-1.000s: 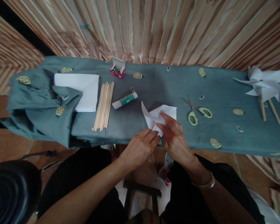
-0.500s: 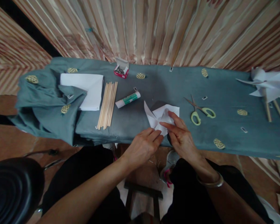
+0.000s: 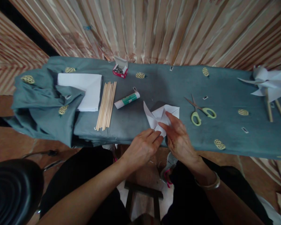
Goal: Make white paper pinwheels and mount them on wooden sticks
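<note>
Hands (image 3: 143, 145) (image 3: 180, 142) partly hide folded paper (image 3: 159, 116), and the frame's edge crops pinwheels (image 3: 270, 83).

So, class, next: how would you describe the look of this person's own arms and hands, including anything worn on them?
The left hand is ungloved, and no sleeve, watch or bracelet shows along its arm. The right hand is also ungloved, with a shiny, silver-coloured, rounded bangle at the wrist. No sleeve shows there either.

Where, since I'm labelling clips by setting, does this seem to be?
Probably an indoor craft corner, perhaps at home: folded white paper and wooden sticks on a cloth-covered table, with curtains behind.
</note>
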{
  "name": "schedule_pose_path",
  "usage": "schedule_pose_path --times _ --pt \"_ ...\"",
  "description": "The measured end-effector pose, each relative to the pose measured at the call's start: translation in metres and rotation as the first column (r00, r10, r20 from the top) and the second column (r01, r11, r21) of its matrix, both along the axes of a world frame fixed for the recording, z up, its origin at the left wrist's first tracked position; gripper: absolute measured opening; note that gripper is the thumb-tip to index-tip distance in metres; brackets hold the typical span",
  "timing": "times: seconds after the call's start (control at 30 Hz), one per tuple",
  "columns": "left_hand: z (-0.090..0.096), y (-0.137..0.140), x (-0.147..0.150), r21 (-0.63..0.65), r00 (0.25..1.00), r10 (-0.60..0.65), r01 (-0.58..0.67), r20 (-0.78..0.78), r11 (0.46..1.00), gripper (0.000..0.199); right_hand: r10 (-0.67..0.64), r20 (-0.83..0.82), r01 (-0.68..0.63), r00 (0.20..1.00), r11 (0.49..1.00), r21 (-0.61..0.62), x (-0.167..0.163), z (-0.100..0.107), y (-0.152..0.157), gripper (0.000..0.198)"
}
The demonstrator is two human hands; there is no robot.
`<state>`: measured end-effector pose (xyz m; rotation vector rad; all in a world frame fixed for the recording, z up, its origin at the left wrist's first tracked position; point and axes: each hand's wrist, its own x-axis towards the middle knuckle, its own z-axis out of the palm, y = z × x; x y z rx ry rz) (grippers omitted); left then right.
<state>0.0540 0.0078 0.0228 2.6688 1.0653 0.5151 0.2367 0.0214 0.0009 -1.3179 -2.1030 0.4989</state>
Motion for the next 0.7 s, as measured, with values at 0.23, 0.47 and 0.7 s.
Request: schedule_pose_path --times 0.23,0.47,0.7 --pt "0.0 0.001 0.001 0.002 1.0 0.009 -0.009 0.013 1.0 0.014 0.028 -0.003 -0.028 1.0 0.999 0.033 -0.002 -0.002 0.003 0.051" --pt "0.002 0.002 0.001 0.035 1.0 0.003 -0.003 -0.015 0.999 0.016 0.022 -0.071 -0.028 0.997 0.996 -0.082 0.012 0.007 0.011 0.04" --pt "0.001 0.002 0.002 0.05 1.0 0.005 -0.005 -0.001 0.999 0.022 -0.134 0.079 0.134 0.988 0.991 -0.003 0.026 0.012 0.048 0.046"
